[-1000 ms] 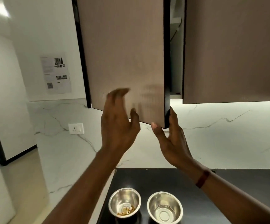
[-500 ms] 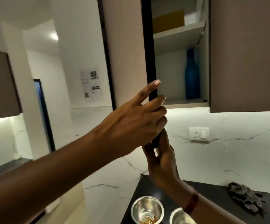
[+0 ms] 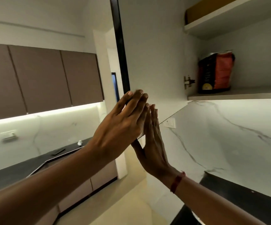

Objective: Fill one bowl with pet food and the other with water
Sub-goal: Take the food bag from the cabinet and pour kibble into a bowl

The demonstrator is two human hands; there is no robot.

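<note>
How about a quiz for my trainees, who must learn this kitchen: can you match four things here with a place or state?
Things:
1. packet
2. cupboard door
3. wall socket
4. right hand

Places or states:
a. stands open, white inner face showing
b. on the marble wall below the cupboard
c. upright on the lower shelf inside the cupboard
d. fingers straight, at the door's lower corner

Pairs: 1-c, 2-a, 3-b, 4-d
</note>
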